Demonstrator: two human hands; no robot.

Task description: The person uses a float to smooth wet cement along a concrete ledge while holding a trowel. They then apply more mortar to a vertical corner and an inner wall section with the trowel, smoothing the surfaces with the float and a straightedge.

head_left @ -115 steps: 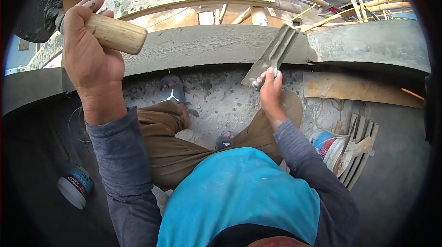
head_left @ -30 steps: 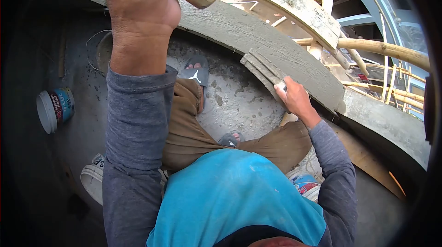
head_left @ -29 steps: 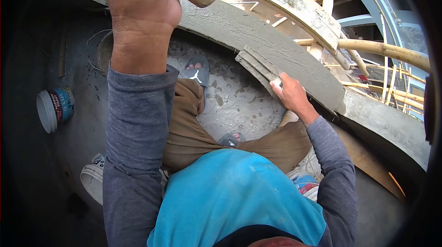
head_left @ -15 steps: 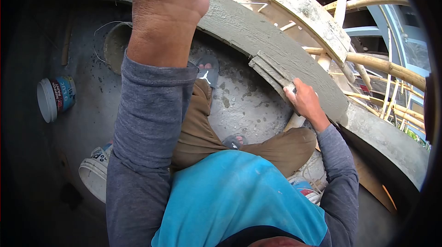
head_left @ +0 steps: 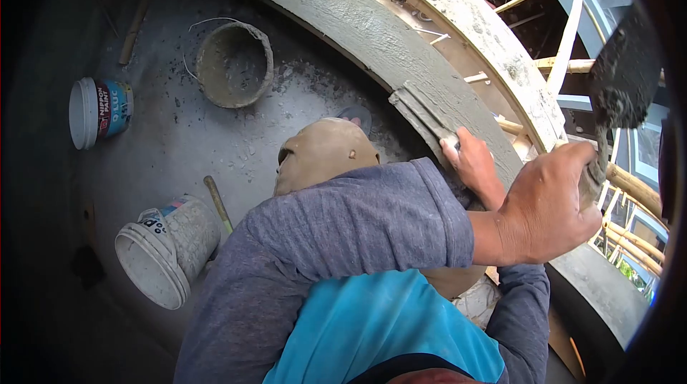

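My left hand (head_left: 551, 201) reaches across my body to the right, closed around the handle of a trowel. Its dark blade (head_left: 628, 73) points upward at the far right, smeared with wet mortar. Behind that forearm, my right hand (head_left: 474, 163) grips a long, narrow plastering float (head_left: 422, 113), ridged along its back. The float lies against the inner edge of a curved ledge (head_left: 372, 30) coated with wet grey cement. Part of my right wrist is hidden by the left arm.
A mortar-stained bucket (head_left: 268, 62) stands on the floor ahead. Left of it lies a paint pail (head_left: 114, 108), with another white pail (head_left: 197, 226) nearer me beside a wooden handle (head_left: 215, 196). Bamboo poles (head_left: 633, 187) rise beyond the ledge at right.
My left hand has swung from the upper middle to the far right with the trowel, its blade now in view. The right hand and float stay nearly in place. The view has shifted, uncovering the bucket.
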